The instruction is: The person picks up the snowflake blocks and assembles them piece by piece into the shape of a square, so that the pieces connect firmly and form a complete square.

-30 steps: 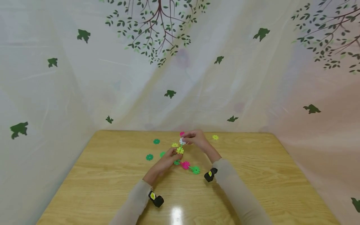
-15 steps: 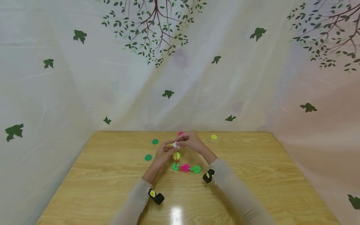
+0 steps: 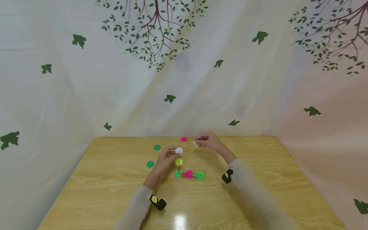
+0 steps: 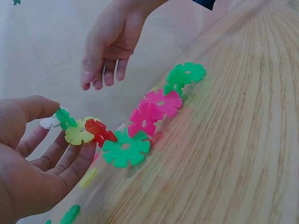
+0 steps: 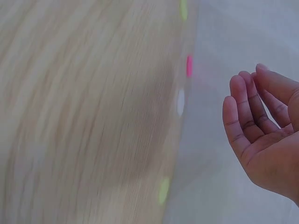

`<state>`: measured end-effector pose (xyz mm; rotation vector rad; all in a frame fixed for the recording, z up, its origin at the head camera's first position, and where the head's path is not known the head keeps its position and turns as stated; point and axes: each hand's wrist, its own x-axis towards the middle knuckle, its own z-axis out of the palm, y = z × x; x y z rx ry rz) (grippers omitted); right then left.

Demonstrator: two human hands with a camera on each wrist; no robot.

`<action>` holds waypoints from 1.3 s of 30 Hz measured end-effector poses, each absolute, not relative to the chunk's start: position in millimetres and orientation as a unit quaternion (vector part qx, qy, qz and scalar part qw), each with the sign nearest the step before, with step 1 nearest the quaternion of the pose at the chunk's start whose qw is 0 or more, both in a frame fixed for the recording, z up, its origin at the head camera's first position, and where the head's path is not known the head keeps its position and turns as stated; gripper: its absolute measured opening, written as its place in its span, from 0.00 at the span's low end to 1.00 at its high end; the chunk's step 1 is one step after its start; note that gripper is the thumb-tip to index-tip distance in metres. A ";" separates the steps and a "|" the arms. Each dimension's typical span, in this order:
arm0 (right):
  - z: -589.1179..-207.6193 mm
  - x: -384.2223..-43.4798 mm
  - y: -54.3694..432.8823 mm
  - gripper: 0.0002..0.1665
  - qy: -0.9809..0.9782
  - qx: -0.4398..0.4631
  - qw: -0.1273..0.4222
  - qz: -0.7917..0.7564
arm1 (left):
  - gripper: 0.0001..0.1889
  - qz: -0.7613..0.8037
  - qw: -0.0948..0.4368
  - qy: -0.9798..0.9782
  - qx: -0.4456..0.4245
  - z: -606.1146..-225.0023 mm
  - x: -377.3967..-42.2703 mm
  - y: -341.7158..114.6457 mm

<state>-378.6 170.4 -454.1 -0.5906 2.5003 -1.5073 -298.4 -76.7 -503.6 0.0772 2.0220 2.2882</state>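
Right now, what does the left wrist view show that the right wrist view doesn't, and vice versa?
Left wrist only: the left grip holding a chain of interlocked white, green, yellow, red and pink flower-shaped plastic discs, plus a loose green flower-shaped plastic disc.
Right wrist only: a loose white plastic disc, blurred and seen nearly edge-on.
Both: the right grip with no piece visible in it, the light wood-grain table and the pale backdrop.

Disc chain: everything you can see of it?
The chain is plastic-looking, notched and slotted crosswise: green, green, pink, pink, green, red, yellow, green, white. From the head view it's L-shaped, cornering at the middle green disc. The left hand pinches it near the white disc; contact with the table is unclear.
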 end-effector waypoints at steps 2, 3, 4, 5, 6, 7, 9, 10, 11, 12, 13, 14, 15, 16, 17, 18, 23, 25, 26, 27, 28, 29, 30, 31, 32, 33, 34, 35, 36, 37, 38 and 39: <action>-454.3 -382.9 184.8 0.17 0.843 -0.194 0.066 -0.498 | 0.19 0.747 0.045 0.663 0.024 -503.8 -298.6 -76.8; -454.9 -385.0 191.8 0.17 0.846 -0.190 0.059 -0.495 | 0.19 0.747 0.045 0.663 0.023 -503.8 -298.7 -76.6; -455.6 -387.1 198.5 0.17 0.850 -0.187 0.050 -0.490 | 0.19 0.749 0.047 0.661 0.021 -503.6 -298.9 -76.3; -456.3 -388.8 204.9 0.16 0.855 -0.182 0.042 -0.484 | 0.19 0.750 0.047 0.660 0.021 -503.8 -299.3 -75.8; -457.1 -390.3 210.7 0.16 0.860 -0.177 0.033 -0.477 | 0.18 0.750 0.047 0.659 0.020 -504.0 -299.5 -75.3; -458.2 -391.9 216.1 0.16 0.866 -0.171 0.026 -0.468 | 0.18 0.750 0.047 0.660 0.020 -504.3 -299.7 -74.7; -460.5 -394.5 224.9 0.15 0.879 -0.157 0.011 -0.451 | 0.18 0.752 0.049 0.657 0.017 -504.7 -300.9 -73.8; -462.0 -395.8 228.6 0.14 0.885 -0.148 0.004 -0.441 | 0.17 0.751 0.049 0.658 0.016 -504.9 -301.5 -73.4; -463.9 -397.7 232.0 0.14 0.890 -0.140 -0.003 -0.435 | 0.18 0.748 0.051 0.661 0.018 -504.9 -302.3 -73.7; -466.1 -399.7 235.0 0.13 0.895 -0.132 -0.009 -0.426 | 0.18 0.745 0.053 0.665 0.019 -504.9 -302.8 -74.2; -468.0 -401.4 237.6 0.13 0.898 -0.123 -0.015 -0.423 | 0.18 0.742 0.058 0.667 0.021 -504.6 -303.5 -75.0; -469.9 -403.1 239.9 0.13 0.900 -0.117 -0.018 -0.419 | 0.18 0.741 0.065 0.668 0.024 -504.6 -304.6 -76.0; -471.7 -404.5 241.8 0.13 0.901 -0.108 -0.018 -0.421 | 0.18 0.738 0.071 0.671 0.030 -504.7 -305.5 -77.2; -473.8 -406.1 243.8 0.13 0.902 -0.102 -0.019 -0.420 | 0.19 0.735 0.078 0.673 0.034 -504.6 -306.0 -78.3; -475.2 -407.3 245.3 0.14 0.902 -0.094 -0.018 -0.422 | 0.19 0.732 0.085 0.674 0.040 -504.6 -306.7 -79.6; -476.6 -408.0 246.5 0.14 0.902 -0.087 -0.017 -0.423 | 0.19 0.732 0.091 0.674 0.041 -504.7 -307.2 -80.3; -482.8 -412.3 249.3 0.18 0.896 -0.063 0.005 -0.439 | 0.18 0.734 0.105 0.670 0.040 -505.3 -309.4 -82.5; -486.4 -414.5 249.5 0.19 0.893 -0.060 0.014 -0.446 | 0.18 0.737 0.107 0.667 0.035 -505.7 -309.8 -82.7; -488.1 -415.1 249.6 0.20 0.892 -0.059 0.016 -0.447 | 0.18 0.737 0.107 0.667 0.033 -506.1 -310.2 -82.6; -489.7 -415.5 249.6 0.21 0.893 -0.060 0.018 -0.447 | 0.18 0.738 0.109 0.666 0.032 -506.5 -310.5 -82.4; -491.3 -415.8 249.5 0.21 0.892 -0.057 0.019 -0.447 | 0.19 0.738 0.110 0.666 0.030 -506.8 -310.8 -82.3; -492.3 -415.7 249.4 0.21 0.893 -0.057 0.019 -0.445 | 0.19 0.737 0.112 0.665 0.031 -507.2 -311.1 -82.2; -493.1 -415.4 249.3 0.22 0.895 -0.058 0.019 -0.443 | 0.19 0.737 0.113 0.665 0.030 -507.5 -311.5 -81.9; -493.4 -414.9 249.1 0.22 0.897 -0.057 0.019 -0.439 | 0.19 0.737 0.114 0.665 0.031 -507.9 -312.1 -81.5; -493.9 -414.5 249.0 0.23 0.898 -0.056 0.018 -0.435 | 0.20 0.737 0.115 0.665 0.034 -508.2 -312.6 -81.4; -494.0 -414.2 248.8 0.23 0.900 -0.054 0.017 -0.432 | 0.20 0.738 0.116 0.663 0.037 -508.5 -313.2 -81.2; -494.0 -413.9 248.4 0.23 0.901 -0.052 0.017 -0.431 | 0.20 0.740 0.117 0.661 0.040 -508.8 -313.5 -81.5; -494.1 -413.5 248.2 0.23 0.902 -0.055 0.017 -0.428 | 0.21 0.742 0.119 0.659 0.043 -509.0 -313.7 -81.9; -494.5 -413.5 248.0 0.22 0.903 -0.055 0.016 -0.425 | 0.21 0.743 0.120 0.656 0.046 -509.2 -314.0 -82.2; -495.1 -413.6 248.1 0.22 0.905 -0.057 0.015 -0.422 | 0.21 0.745 0.122 0.654 0.049 -509.2 -314.1 -82.6; -496.0 -413.8 248.5 0.21 0.906 -0.061 0.014 -0.419 | 0.21 0.746 0.123 0.652 0.052 -509.4 -314.3 -83.2; -496.7 -413.8 249.0 0.21 0.907 -0.068 0.014 -0.415 | 0.20 0.748 0.125 0.650 0.053 -509.4 -314.3 -83.7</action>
